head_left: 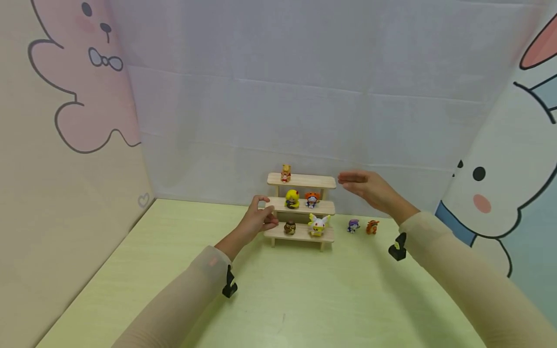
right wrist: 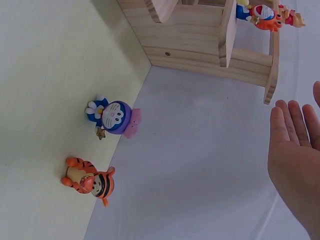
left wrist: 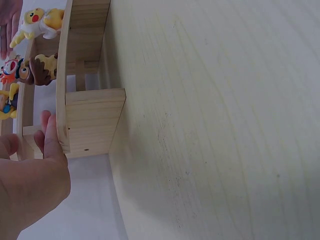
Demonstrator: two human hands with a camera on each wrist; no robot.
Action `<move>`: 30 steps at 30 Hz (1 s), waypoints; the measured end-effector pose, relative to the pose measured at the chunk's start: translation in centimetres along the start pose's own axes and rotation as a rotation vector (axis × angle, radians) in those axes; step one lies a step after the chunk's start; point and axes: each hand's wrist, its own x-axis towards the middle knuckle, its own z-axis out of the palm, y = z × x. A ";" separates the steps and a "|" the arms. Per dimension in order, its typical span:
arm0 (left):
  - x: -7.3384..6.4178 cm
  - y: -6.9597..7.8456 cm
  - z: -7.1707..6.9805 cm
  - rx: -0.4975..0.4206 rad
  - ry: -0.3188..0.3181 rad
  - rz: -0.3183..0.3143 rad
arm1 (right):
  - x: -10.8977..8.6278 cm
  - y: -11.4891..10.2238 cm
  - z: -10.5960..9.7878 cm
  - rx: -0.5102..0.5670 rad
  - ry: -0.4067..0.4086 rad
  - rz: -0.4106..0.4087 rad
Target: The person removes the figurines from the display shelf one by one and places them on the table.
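A small three-tier wooden shelf (head_left: 304, 233) stands on the table by the back wall, bearing several toy figures. My left hand (head_left: 257, 218) is at its left end, fingers relaxed; in the left wrist view the fingertips (left wrist: 49, 131) overlap the end of the bottom board. Nearest to that hand is a brown owl figure (head_left: 289, 227), with a white-and-yellow long-eared figure (head_left: 318, 225) farther right. The middle board holds a yellow figure (head_left: 292, 198) and an orange-hooded blue-and-white one (head_left: 312, 199). My right hand (head_left: 370, 188) hovers with straight fingers beside the top board's right end, holding nothing.
A yellow bear figure (head_left: 285, 173) sits on the top board. Right of the shelf, a purple-hooded cat figure (right wrist: 114, 118) and an orange striped tiger figure (right wrist: 89, 180) stand on the table (head_left: 278, 295). White cloth (head_left: 304, 111) hangs behind; printed panels flank both sides.
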 end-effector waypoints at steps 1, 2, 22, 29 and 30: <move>0.0 0.0 0.0 0.000 -0.001 0.001 | 0.1 -0.2 0.2 0.001 0.000 0.000; 0.0 0.0 0.0 0.000 -0.002 0.001 | 0.3 -0.3 0.3 0.003 -0.003 -0.003; 0.1 -0.2 0.0 -0.011 -0.004 0.011 | 3.8 -2.0 4.4 0.036 -0.057 -0.019; 0.1 -0.2 0.1 -0.009 -0.003 0.013 | 4.8 -2.4 5.7 0.039 -0.063 -0.016; 0.2 -0.2 0.1 -0.011 -0.003 0.011 | 4.9 -2.5 5.9 0.041 -0.064 -0.018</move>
